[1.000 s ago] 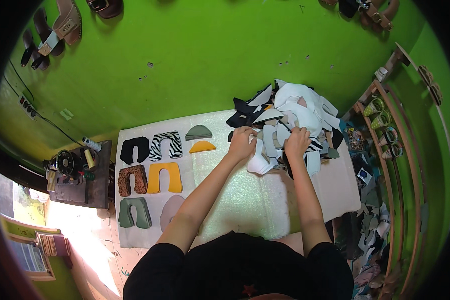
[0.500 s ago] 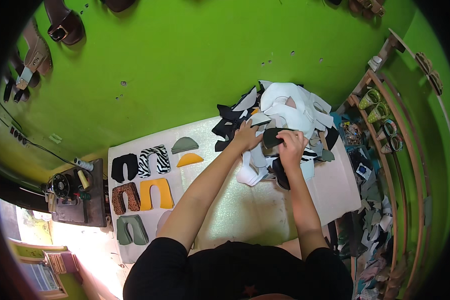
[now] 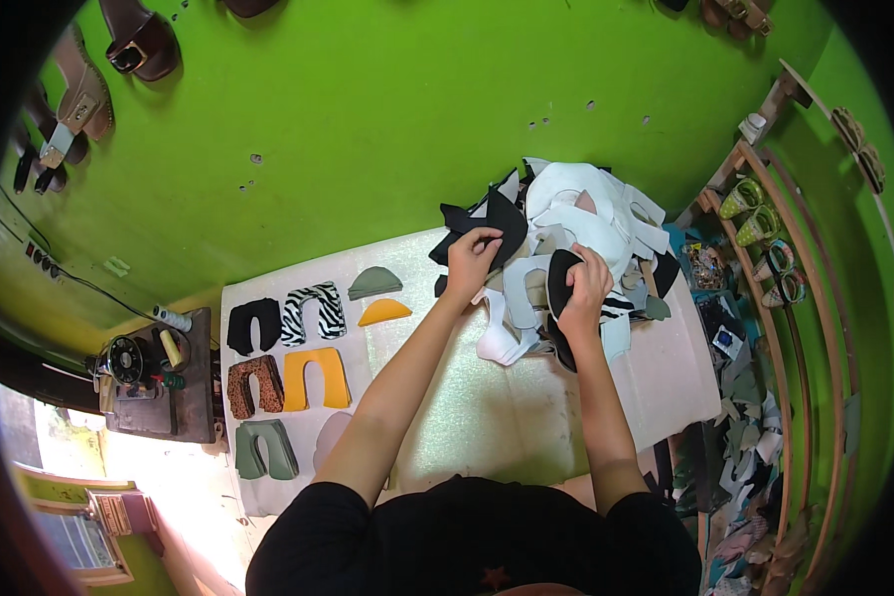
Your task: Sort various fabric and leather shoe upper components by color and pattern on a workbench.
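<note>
Both my hands are at the heap of cut material pieces [image 3: 578,219] at the back right of the table. My left hand [image 3: 472,263] pinches a black cut piece [image 3: 508,221] raised at the heap's left side. In my right hand [image 3: 587,290] is another black cut piece [image 3: 560,278], curved along its edge and held upright. White and grey pieces, some with arched cutouts, lie around and under both hands. Sorted stacks sit to the left: black arches [image 3: 254,326], zebra-print arches [image 3: 313,313], leopard-print arches [image 3: 254,385], yellow arches [image 3: 315,378] and green arches [image 3: 265,449].
Green half-moon pieces [image 3: 375,282] and a yellow one [image 3: 384,312] lie near the arches on the pale-covered table [image 3: 467,417]. A sewing machine [image 3: 127,368] stands at far left. Right of the table are a wooden rack [image 3: 787,397] with sandals and piled scraps [image 3: 740,407].
My left hand has drawn back slightly and now lifts a black piece. My right hand has lowered a little, and its black piece has turned from flat to upright.
</note>
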Demonstrator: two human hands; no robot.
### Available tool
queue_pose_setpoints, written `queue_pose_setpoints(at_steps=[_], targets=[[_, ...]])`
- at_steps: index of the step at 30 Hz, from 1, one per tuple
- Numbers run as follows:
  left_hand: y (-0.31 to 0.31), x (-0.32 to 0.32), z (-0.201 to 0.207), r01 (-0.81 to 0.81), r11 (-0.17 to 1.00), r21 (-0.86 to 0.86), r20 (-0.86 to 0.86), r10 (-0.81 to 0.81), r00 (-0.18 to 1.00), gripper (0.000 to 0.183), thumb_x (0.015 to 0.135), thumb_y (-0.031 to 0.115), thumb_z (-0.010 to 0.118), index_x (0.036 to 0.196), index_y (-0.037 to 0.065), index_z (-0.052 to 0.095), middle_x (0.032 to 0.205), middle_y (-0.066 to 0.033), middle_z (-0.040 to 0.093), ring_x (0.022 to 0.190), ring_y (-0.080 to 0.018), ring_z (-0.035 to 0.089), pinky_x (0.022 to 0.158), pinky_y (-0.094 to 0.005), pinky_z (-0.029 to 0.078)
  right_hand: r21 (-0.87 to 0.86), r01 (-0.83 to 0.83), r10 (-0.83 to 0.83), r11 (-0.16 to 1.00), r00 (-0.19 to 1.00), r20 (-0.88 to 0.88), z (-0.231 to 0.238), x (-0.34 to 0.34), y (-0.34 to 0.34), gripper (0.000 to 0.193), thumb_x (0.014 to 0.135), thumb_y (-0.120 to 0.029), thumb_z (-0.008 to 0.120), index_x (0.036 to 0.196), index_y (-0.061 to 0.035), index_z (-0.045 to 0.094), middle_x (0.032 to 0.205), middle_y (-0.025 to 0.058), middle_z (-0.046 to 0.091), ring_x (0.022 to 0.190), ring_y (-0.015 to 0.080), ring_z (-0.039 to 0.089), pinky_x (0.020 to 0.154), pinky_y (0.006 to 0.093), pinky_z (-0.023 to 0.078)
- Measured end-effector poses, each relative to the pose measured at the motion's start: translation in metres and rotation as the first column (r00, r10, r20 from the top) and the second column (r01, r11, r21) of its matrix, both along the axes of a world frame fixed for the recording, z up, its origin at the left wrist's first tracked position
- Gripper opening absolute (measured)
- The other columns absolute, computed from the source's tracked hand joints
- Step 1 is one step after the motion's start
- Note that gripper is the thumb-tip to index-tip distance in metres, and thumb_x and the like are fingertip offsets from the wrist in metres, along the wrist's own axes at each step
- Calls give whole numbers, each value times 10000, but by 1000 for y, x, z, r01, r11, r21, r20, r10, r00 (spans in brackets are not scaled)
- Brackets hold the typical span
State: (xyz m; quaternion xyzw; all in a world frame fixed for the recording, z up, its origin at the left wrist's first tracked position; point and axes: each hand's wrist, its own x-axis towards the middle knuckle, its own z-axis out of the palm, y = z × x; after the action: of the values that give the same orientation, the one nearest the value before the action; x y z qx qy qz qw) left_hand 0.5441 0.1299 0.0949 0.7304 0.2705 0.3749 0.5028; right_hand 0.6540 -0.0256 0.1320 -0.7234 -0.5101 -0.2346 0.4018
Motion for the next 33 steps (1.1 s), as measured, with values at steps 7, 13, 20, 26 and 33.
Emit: queue_pose_setpoints(at_steps=[7, 13, 20, 26, 33], targets=[[-44, -36, 17, 82, 901, -426, 457, 136, 879, 360, 759, -27, 609, 1050, -4, 398, 999, -141, 555, 858, -155, 567, 724, -247, 471, -44, -86, 79, 995, 985, -152, 8, -11, -9, 284, 570, 55, 546, 766, -55, 373, 989, 164, 464, 978, 334, 432, 903, 444, 266], [-67, -91, -9, 16, 861, -508, 255, 132, 958, 237, 883, 207, 485, 993, -2, 514, 903, -74, 594, 784, -113, 564, 671, -245, 463, 95, -292, 305, 952, 861, -407, 10, -33, -26, 382, 600, -190, 689, 806, -37, 407, 870, 136, 415, 862, 286, 438, 795, 347, 346], [-115, -142, -37, -27, 705, -709, 148, 186, 971, 309, 923, 284, 385, 960, 19, 538, 855, -40, 600, 692, -106, 557, 566, -219, 432, 117, -510, 458, 852, 619, -638, -1, -101, -36, 201, 745, -119, 555, 918, -18, 546, 901, 120, 468, 881, 248, 480, 820, 294, 361], [-134, -172, -21, 99, 694, -713, 293, 166, 942, 202, 874, 88, 477, 1032, -38, 483, 938, -133, 590, 799, -198, 606, 691, -277, 500, 43, -480, 386, 876, 646, -658, -19, -144, -43, 231, 708, -35, 566, 934, -7, 530, 928, 150, 509, 878, 298, 514, 800, 334, 397], [-141, -208, -10, 159, 736, -658, 230, -4, 973, 257, 829, 6, 486, 1081, -36, 468, 984, -117, 582, 835, -175, 601, 691, -242, 494, -48, -549, 446, 834, 724, -526, -19, -165, -51, 366, 694, -53, 596, 1033, -14, 464, 966, 158, 492, 927, 323, 480, 830, 373, 380]])
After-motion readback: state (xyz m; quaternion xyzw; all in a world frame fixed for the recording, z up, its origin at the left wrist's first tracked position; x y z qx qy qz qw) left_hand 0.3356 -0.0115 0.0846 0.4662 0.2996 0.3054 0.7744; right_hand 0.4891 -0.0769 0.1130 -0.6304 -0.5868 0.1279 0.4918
